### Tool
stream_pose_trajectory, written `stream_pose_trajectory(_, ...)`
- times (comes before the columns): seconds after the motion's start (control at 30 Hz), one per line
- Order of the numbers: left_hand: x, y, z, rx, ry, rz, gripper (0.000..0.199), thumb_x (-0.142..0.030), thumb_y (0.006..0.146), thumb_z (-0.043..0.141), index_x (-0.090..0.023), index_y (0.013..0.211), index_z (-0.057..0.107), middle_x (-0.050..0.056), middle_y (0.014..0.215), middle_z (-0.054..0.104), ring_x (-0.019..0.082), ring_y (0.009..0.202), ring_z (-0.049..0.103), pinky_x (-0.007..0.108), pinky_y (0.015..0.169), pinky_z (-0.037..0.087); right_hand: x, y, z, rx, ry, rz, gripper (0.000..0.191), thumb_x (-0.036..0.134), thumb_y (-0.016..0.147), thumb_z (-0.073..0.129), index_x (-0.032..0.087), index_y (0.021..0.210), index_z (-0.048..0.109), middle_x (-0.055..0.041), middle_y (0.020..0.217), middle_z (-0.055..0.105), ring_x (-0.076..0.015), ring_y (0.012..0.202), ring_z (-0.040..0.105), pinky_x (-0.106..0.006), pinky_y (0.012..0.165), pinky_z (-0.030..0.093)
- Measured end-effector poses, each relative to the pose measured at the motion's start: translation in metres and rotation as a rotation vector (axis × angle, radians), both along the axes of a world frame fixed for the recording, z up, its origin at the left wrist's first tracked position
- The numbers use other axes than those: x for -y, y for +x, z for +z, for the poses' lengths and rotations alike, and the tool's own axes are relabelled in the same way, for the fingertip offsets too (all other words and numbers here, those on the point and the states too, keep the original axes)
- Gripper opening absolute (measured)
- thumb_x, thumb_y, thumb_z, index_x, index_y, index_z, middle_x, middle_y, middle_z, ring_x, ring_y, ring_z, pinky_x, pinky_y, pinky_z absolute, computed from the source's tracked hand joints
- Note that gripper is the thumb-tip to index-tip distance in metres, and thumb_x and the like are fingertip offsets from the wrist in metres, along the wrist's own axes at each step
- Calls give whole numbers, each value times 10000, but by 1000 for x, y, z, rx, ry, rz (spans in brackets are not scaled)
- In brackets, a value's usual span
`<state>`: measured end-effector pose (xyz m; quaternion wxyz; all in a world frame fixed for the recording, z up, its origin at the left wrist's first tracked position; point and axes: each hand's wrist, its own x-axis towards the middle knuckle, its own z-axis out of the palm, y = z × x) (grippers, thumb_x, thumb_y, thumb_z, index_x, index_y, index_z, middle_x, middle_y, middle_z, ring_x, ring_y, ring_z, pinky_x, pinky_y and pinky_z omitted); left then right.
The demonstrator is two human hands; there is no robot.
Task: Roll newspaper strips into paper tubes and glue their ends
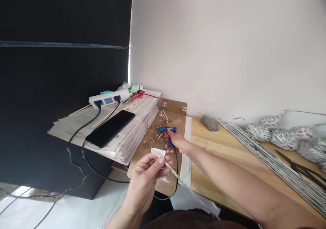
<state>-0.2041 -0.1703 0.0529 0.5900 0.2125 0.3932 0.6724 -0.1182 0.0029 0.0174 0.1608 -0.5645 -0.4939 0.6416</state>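
Note:
My left hand (150, 169) pinches a thin rolled paper tube (174, 172) close to its end. A white paper flap (158, 152) flares out above the fingertips, and the tube slants down to the right towards my body. Beyond it, my right hand (177, 141) is closed around the handle of a blue glue gun (171, 130) with an orange trigger. The gun's nozzle points left, over a brown board (142, 154) spotted with dried glue and paper scraps. A black cord runs down from the handle.
On the left, a stack of newspapers (134, 137) bears a black phone (110, 128) and a power strip (109, 99) with two plugs. To the right lie several long paper tubes (267, 157), black scissors (303, 169), woven paper pieces (282, 137) and a grey cloth (210, 123).

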Motion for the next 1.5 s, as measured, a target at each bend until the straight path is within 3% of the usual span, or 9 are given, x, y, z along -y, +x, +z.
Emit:
stream_pose_trajectory(0.23, -4, -3, -4, 33, 12, -19, 180, -206, 716, 726, -113, 833, 627, 102, 899, 700, 174, 826, 670, 243, 699, 551, -13, -1, 7, 221, 67, 83, 633, 666, 874, 216, 125, 913, 542, -99, 539, 618, -224, 436, 613, -300, 394, 454)
stream_pose_trajectory(0.37, -12, -4, 0, 62, 20, -2, 188, -196, 703, 736, -111, 829, 625, 101, 899, 698, 196, 844, 677, 241, 694, 557, -4, 29, 36, 615, 638, 285, 677, 721, 820, 296, 135, 707, 615, -202, 763, 669, -324, 808, 661, -380, 666, 492)
stream_pose_trajectory(0.43, -18, -3, 3, 86, 17, 1, 175, -184, 696, 740, -115, 809, 626, 92, 896, 699, 204, 856, 678, 240, 694, 561, 14, 47, 51, 582, 766, 314, 682, 715, 830, 286, 132, 687, 610, -199, 816, 667, -317, 872, 644, -381, 734, 473)
stream_pose_trajectory(0.5, -26, 1, 6, 93, 20, -10, 166, -177, 700, 736, -113, 819, 639, 86, 894, 697, 187, 834, 679, 230, 691, 562, 41, 65, 60, 294, 536, 409, 696, 696, 861, 205, 137, 804, 616, -132, 753, 667, -231, 712, 659, -328, 645, 484)
stream_pose_trajectory(0.57, -33, 7, 7, 91, 26, -41, 166, -174, 707, 729, -109, 839, 653, 83, 903, 694, 163, 801, 675, 219, 683, 563, 70, 80, 61, 35, 384, 488, 563, 661, 852, 355, 148, 896, 586, -89, 801, 663, -186, 682, 653, -282, 606, 483)
stream_pose_trajectory(0.63, -40, 16, 7, 92, 25, -89, 166, -176, 706, 730, -113, 844, 661, 79, 925, 689, 159, 807, 672, 218, 684, 563, 93, 93, 59, -7, 506, 375, 421, 580, 815, 527, 164, 869, 558, -43, 761, 641, -154, 671, 630, -240, 584, 456)
stream_pose_trajectory(0.73, -46, 31, 4, 85, 13, -167, 163, -186, 703, 734, -123, 840, 672, 70, 938, 684, 162, 832, 666, 228, 698, 566, 109, 110, 58, 80, 664, 276, 316, 475, 869, 504, 170, 800, 549, -15, 707, 623, -115, 608, 586, -222, 562, 409)
stream_pose_trajectory(1.1, -54, 59, 4, -32, -20, -323, 185, -176, 660, 768, -112, 822, 705, 32, 778, 665, 80, 702, 628, 161, 690, 537, 120, 161, 74, 329, 800, 294, 309, 340, 942, 383, 200, 881, 651, 10, 618, 585, -84, 516, 492, -221, 541, 341)
stream_pose_trajectory(1.5, -56, 77, 3, -100, -23, -411, 128, -174, 657, 770, -99, 734, 700, 35, 785, 656, 97, 722, 643, 160, 687, 530, 114, 194, 61, -155, 201, 289, 480, 568, 897, 374, 141, 843, 587, 20, 559, 521, -48, 394, 436, -171, 404, 326)
